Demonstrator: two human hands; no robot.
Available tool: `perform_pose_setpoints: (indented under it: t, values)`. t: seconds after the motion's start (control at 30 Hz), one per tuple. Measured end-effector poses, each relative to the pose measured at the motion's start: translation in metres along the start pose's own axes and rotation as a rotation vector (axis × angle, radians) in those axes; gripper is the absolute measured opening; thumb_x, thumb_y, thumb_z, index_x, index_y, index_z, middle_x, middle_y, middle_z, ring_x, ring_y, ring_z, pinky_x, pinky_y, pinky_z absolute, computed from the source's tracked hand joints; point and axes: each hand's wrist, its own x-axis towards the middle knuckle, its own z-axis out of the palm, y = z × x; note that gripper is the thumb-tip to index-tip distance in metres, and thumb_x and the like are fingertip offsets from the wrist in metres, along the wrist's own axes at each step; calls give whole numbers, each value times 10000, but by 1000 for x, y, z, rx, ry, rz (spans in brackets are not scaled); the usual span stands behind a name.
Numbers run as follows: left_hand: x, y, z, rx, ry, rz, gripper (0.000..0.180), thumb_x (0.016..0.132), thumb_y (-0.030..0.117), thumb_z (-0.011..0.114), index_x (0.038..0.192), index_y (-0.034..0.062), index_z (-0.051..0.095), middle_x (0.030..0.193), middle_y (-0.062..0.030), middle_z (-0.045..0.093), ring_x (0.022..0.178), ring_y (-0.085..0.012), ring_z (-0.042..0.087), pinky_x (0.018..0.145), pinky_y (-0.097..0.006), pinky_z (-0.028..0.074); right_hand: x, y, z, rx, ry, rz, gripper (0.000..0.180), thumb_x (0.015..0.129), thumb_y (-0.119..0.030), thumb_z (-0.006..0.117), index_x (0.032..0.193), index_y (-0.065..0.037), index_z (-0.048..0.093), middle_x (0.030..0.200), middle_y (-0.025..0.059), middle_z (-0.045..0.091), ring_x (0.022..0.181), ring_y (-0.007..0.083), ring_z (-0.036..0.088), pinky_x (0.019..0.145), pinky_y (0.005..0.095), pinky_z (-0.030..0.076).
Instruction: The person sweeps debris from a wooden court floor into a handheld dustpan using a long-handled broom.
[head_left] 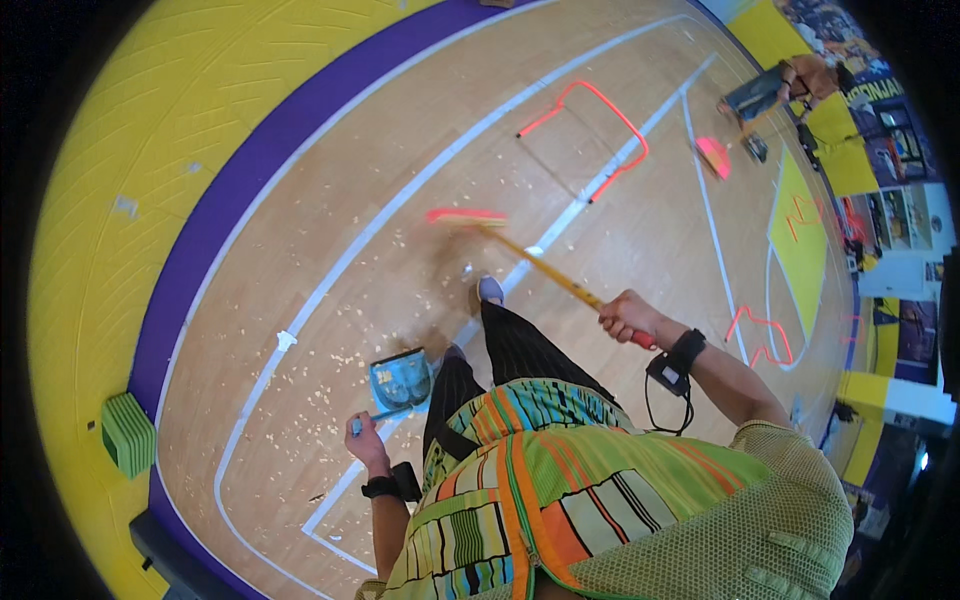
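Note:
My right hand [630, 318] is closed round the yellow handle of a broom [545, 267], near its red end. The broom's head, red on top, is smeared by motion over the floor ahead of my feet. Down at the left, my left hand [368, 440] grips the blue handle of a dustpan [400, 383]. The dustpan's pan lies beside my left foot with some bits in it. Pale scraps [300, 378] are scattered over the wooden floor, thickest around and left of the dustpan.
A red hurdle frame [630, 130] stands ahead; another red hurdle [760, 322] is at the right. At the far right a person [770, 90] bends near a pink object [713, 157]. A green slatted bin [128, 435] sits by the yellow padded wall [120, 200] at left.

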Motion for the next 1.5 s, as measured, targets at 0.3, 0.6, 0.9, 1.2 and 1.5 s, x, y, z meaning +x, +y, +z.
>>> perform_pose_setpoints:
  t: [0.3,0.6,0.9,1.2,1.5]
  values:
    - [-2,22,38,-86,110,5,169,787,133,619,861,-18,596,709,-38,552,640,-109,529,589,-238,465,147,-100,-47,208,44,-41,77,852,-65,444,829,-23,383,614,3,378,430,45,342,325,157,247]
    - [-5,44,70,-93,352,-71,192,772,141,622,865,-26,605,730,-50,558,629,-129,541,587,-244,484,76,-120,-33,-408,-267,186,245,849,-133,520,663,24,490,535,31,441,364,69,369,299,206,264]
    - [-66,55,59,-30,602,-194,156,741,108,612,826,-23,616,724,-54,575,617,-135,547,579,-252,499,135,-201,27,-780,-604,52,253,834,-160,528,653,13,494,528,20,439,362,54,362,300,192,277]
    - [-94,16,26,-102,724,-225,150,734,104,616,814,-22,612,736,-56,572,623,-136,544,571,-248,500,183,-209,184,-1352,-567,-552,317,836,-139,500,629,101,496,470,124,517,351,205,523,344,328,421]
    - [-71,-23,-25,-244,851,-325,171,736,126,603,810,-28,609,687,-52,561,585,-132,524,536,-262,471,150,-146,255,-1348,-781,-184,281,827,-182,548,649,34,521,517,61,509,368,131,477,329,261,372]
